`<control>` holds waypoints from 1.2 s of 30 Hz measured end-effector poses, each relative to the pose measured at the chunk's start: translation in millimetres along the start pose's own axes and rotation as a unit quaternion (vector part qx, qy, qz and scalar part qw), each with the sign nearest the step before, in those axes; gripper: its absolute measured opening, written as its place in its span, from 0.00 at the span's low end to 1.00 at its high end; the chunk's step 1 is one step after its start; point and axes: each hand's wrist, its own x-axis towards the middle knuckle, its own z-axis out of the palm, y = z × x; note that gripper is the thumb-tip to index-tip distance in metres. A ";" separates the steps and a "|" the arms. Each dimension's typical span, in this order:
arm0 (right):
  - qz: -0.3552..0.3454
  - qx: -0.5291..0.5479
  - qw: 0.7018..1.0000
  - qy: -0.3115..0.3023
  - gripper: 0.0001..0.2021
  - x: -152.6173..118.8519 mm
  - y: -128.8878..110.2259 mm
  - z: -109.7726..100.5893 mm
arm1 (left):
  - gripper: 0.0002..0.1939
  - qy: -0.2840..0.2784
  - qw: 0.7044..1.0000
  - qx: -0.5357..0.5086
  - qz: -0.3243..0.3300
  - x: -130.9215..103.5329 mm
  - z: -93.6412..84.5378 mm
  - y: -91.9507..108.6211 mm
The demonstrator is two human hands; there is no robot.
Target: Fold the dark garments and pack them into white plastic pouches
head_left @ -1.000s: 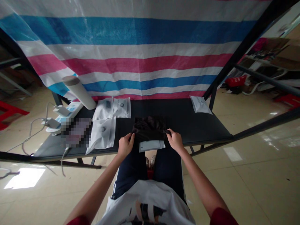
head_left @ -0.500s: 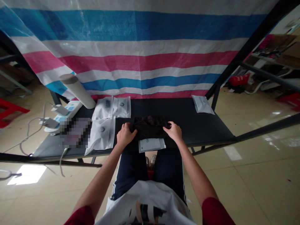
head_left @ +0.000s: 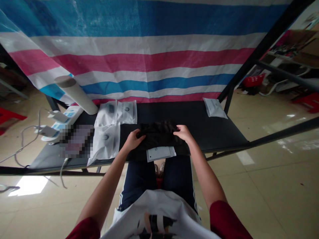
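A dark, crumpled piece of cloth [head_left: 159, 132] lies at the front middle of the black table. My left hand [head_left: 134, 139] is closed on its left end, thumb and fingers pinching the fabric. At the right end, my right hand [head_left: 183, 132] grips the cloth the same way. Just below the cloth, a small white packet with dark print [head_left: 160, 153] rests at the table's front edge, between my forearms.
White printed pouches [head_left: 106, 141] lie left of my left hand. Further left are a phone [head_left: 78, 139], a power strip [head_left: 67, 119] with plugs and a pale bottle [head_left: 78, 96]. Another pouch [head_left: 214, 108] sits back right. A striped sheet [head_left: 149, 63] hangs behind the table [head_left: 219, 132].
The camera view has shifted slightly. The cloth looks a little more spread out toward the front right, with both hands still at its ends.
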 end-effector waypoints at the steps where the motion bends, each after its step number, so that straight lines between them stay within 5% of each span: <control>1: -0.017 0.037 0.999 -0.010 0.12 -2.5 4.3 0.0 | 0.10 -0.001 0.999 -0.042 0.016 -3.8 0.4 0.0; 6: -0.116 0.109 0.986 -0.039 0.04 -22.4 13.1 -7.3 | 0.03 0.010 0.993 -0.087 0.079 -18.9 3.5 0.6; 9: -0.167 0.088 0.981 -0.048 0.06 -30.5 11.4 -11.7 | 0.07 0.008 0.990 -0.086 0.110 -22.5 3.7 1.5; 17: -0.151 0.067 0.986 -0.021 0.07 -30.7 9.3 -8.4 | 0.12 -0.031 0.998 -0.010 0.049 -23.9 -1.6 8.2; 26: -0.152 0.032 0.988 0.006 0.17 -45.0 -0.6 -13.9 | 0.12 0.008 0.988 0.097 0.117 -52.2 -3.8 15.7; 29: -0.157 -0.028 0.987 0.026 0.10 -49.9 -1.2 -13.1 | 0.11 0.042 0.980 0.158 0.117 -57.4 0.3 15.9; 33: -0.151 -0.146 0.975 0.077 0.23 -54.3 5.3 -12.2 | 0.29 0.036 0.968 0.240 0.059 -49.5 4.1 13.1; 36: -0.133 -0.200 0.966 0.095 0.19 -55.4 8.1 -8.8 | 0.27 0.005 0.958 0.287 0.018 -34.7 4.2 14.4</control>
